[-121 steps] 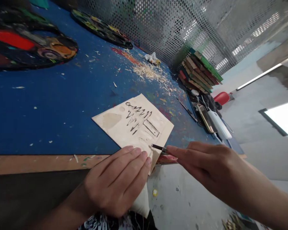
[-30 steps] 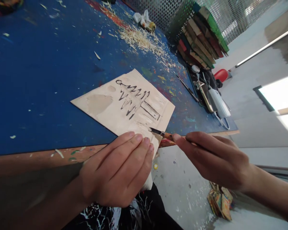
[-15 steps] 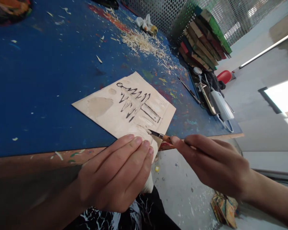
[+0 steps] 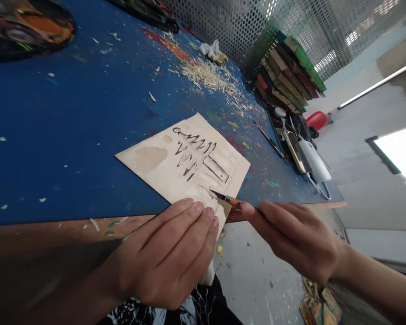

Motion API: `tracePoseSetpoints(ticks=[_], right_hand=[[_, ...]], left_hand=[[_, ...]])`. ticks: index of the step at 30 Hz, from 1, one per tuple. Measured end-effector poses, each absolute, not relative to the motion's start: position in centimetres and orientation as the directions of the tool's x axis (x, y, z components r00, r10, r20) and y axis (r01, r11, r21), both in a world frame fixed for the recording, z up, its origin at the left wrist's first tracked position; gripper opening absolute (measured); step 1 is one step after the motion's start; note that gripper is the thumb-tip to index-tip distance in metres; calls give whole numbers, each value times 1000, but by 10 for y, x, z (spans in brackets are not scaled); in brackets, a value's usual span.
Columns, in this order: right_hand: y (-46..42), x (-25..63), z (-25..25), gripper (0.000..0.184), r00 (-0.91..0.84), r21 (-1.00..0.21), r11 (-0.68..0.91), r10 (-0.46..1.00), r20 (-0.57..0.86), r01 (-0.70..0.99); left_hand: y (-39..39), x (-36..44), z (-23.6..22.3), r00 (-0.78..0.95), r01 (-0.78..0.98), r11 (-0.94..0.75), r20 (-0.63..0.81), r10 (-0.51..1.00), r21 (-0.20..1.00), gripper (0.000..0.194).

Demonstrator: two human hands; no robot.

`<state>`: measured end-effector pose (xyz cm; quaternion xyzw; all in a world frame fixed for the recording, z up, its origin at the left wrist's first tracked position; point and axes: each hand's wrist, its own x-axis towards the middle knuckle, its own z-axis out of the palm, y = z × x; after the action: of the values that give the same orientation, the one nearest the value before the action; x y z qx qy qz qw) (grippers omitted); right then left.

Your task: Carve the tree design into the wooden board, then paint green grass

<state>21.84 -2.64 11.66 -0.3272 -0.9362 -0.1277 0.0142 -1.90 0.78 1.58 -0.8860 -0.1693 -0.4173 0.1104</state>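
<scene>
A pale, thin wooden board (image 4: 165, 180) lies slanted on the blue table, its near corner jutting past the front edge. Black zigzag lines and a narrow rectangle form a tree-like drawing (image 4: 198, 149) on it, and a brownish stain marks its left part. My left hand (image 4: 169, 255) clasps the near side, fingers together on top, thumb hidden. Whitish cloth or paper shows around those fingertips. In my right hand (image 4: 294, 239) is a slim carving knife (image 4: 232, 201) with a wooden handle. Its dark blade tip touches the board just beyond my left fingers, beside small raised slivers.
Wood shavings (image 4: 211, 76) are heaped farther back near a crumpled white wad (image 4: 213, 50). Stacked coloured boards (image 4: 287, 74) stand at the back right. A pen-like tool (image 4: 269, 139), a phone (image 4: 295, 151) and a white power bank (image 4: 314, 159) lie along the right side.
The whole view has shifted, so table and board sit slightly lower and more to the right. Both hands keep their grips; the blade stays at nearly the same spot.
</scene>
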Motion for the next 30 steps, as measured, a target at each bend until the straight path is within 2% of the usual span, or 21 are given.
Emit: tracePoseSetpoints(ticks=[2,4,8,10,15,19,21,26,28,30], right_hand=[[-24,216,117,30,-841,323,779,523,137,537],[-23,217,113,29,-845,339,774,499,194,535],[-23,226,98,30,-723,150,714,637,268,684],[-23,230,93,31,-697,115,698,660,279,707],[-21,226,98,31,-828,331,760,495,262,559],[-18,222,100,26,-860,398,763,457,226,510],[-17,225,96,27,-844,347,770,474,250,535],[-13,234,83,32,-710,83,739,602,366,669],[-11,234,84,32,-739,96,763,576,348,640],[-11,232,87,32,-816,207,802,490,307,560]], left_hand=[[9,-19,14,587,400,-912,789,180,-89,31],[8,-19,13,561,427,-900,806,190,-85,30],[8,-18,13,545,440,-895,813,206,-68,30],[8,-18,13,556,434,-898,805,207,-69,30],[7,-17,13,543,439,-896,813,210,-61,29],[6,-16,13,533,452,-891,816,225,-49,28],[7,-16,13,527,455,-889,821,219,-55,27],[6,-16,14,521,454,-890,825,218,-51,27],[5,-16,14,522,453,-890,823,223,-46,27],[5,-15,14,516,460,-887,825,231,-39,26]])
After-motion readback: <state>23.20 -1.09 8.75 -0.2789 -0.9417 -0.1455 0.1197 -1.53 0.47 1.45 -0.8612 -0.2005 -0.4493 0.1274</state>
